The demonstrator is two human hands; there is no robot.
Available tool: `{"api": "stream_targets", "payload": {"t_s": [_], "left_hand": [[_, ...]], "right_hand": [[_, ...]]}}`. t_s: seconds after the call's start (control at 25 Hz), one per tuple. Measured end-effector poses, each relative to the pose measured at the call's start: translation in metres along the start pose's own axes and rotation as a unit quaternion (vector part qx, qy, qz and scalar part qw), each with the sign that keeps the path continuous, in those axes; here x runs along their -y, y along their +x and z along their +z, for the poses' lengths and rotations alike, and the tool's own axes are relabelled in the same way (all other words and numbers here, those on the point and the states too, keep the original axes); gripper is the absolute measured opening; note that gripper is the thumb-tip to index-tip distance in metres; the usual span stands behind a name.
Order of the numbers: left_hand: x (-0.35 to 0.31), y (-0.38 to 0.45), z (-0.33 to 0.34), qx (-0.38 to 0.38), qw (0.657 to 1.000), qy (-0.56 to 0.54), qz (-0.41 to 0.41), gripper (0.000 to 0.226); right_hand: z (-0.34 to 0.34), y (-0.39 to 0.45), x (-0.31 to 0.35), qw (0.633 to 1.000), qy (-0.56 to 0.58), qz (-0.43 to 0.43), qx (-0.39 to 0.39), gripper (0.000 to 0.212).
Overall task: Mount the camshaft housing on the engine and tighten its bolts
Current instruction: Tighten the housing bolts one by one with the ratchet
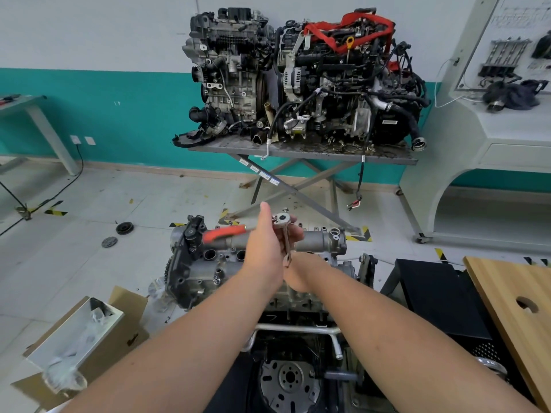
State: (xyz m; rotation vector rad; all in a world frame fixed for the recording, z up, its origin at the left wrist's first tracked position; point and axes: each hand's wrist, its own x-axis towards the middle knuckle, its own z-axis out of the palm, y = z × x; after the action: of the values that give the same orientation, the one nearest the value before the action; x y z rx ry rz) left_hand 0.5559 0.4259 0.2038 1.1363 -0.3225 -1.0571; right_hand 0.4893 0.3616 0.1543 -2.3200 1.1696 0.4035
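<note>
Over engine, left hand gripping ratchet

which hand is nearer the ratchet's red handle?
Left. The left hand holds the ratchet beside its red handle; the right hand sits lower, at the extension's tip.

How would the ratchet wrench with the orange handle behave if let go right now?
The ratchet wrench looks like rigid metal with a long extension, so it is probably top-heavy and apt to tip. The left hand steadies its head; the camshaft housing below is rounded, so it might slide off.

White-and-teal wall, pale tiled floor, folding metal table
</note>
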Motion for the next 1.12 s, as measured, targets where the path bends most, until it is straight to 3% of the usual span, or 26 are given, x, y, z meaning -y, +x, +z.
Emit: {"api": "stream_targets", "payload": {"t_s": [0.08,0.2,0.32,0.44,0.6,0.64,0.72,0.8,0.92,0.96,1.0,1.04,1.08,1.12], "left_hand": [[-0.014,0.009,-0.004,0.014,0.998,0.035,-0.054,0.042],[-0.037,0.014,-0.003,0.048,0.979,0.184,-0.072,0.020],[-0.057,0.014,0.004,0.074,0.910,0.405,-0.044,0.021],[-0.070,0.015,0.014,0.108,0.776,0.618,0.068,0.022],[-0.056,0.000,0.024,0.131,0.518,0.811,0.238,0.019],[-0.048,-0.003,0.021,0.115,0.469,0.826,0.290,0.017],[-0.036,-0.003,0.008,0.069,0.437,0.811,0.382,0.021],[-0.023,-0.001,-0.005,0.023,0.484,0.743,0.461,0.027],[-0.004,-0.002,-0.006,-0.049,0.630,0.623,0.461,0.047],[0.000,-0.002,-0.004,-0.049,0.684,0.586,0.431,0.048],[0.002,-0.002,-0.005,-0.029,0.738,0.542,0.400,0.043],[0.004,-0.002,-0.007,0.010,0.793,0.483,0.372,0.037],[0.007,-0.002,-0.010,0.048,0.842,0.409,0.349,0.033],[0.009,-0.004,-0.011,0.065,0.884,0.328,0.328,0.031]], "right_hand": [[0.000,-0.001,-0.001,1.000,-0.011,0.000,-0.017,0.023],[0.001,-0.003,-0.001,0.999,0.000,-0.013,-0.040,0.019],[0.003,-0.001,-0.005,0.999,-0.002,-0.018,-0.035,0.021],[0.005,0.003,-0.004,0.999,-0.014,-0.016,-0.028,0.022],[0.005,0.003,-0.006,0.999,-0.009,-0.015,-0.039,0.022],[0.007,0.003,-0.005,0.999,-0.013,-0.011,-0.043,0.021],[0.006,0.005,-0.004,0.998,-0.034,-0.017,-0.042,0.017],[0.004,0.001,-0.005,0.997,-0.058,-0.041,-0.040,0.023],[0.003,-0.003,0.008,0.985,-0.122,-0.090,-0.080,0.022],[0.008,0.005,0.017,0.973,-0.168,-0.060,-0.147,0.019],[-0.001,-0.011,0.030,0.986,-0.137,0.018,-0.093,0.017],[-0.010,-0.009,0.025,0.986,-0.031,0.079,-0.146,0.016],[-0.015,-0.006,0.026,0.983,-0.021,0.135,-0.121,0.013],[-0.005,0.005,0.022,0.988,-0.077,0.113,-0.075,0.012]]}}
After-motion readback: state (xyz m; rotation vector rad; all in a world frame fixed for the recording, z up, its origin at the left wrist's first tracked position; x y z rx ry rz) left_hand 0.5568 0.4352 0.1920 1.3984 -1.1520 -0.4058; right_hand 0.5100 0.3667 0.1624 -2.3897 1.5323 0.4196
